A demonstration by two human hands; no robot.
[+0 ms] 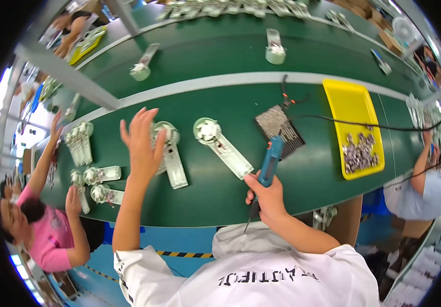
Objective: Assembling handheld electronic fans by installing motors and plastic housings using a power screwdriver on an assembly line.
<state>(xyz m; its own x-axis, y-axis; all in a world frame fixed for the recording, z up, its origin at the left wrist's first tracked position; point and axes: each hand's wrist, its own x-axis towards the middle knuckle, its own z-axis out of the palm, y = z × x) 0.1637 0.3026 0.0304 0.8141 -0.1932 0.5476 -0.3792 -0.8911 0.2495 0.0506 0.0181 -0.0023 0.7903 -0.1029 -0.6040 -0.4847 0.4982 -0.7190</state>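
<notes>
my right hand [269,197]: fingers closed round slim blue power screwdriver [271,159], bit [247,226] toward seven o'clock. left hand [145,148]: fingers spread, round-headed white plastic casing [176,166] at three o'clock, touch unclear. i'd steady it flat, bit square.

And the screwdriver [271,159], blue-bodied and dark at the lower end, is held aslant, thin bit pointing back toward the wearer! Just left of it a pale casing [229,153] lies diagonally, inner parts showing, handle end nearest the screwdriver. Farther left, a second casing [175,165], round head partly hidden.
</notes>
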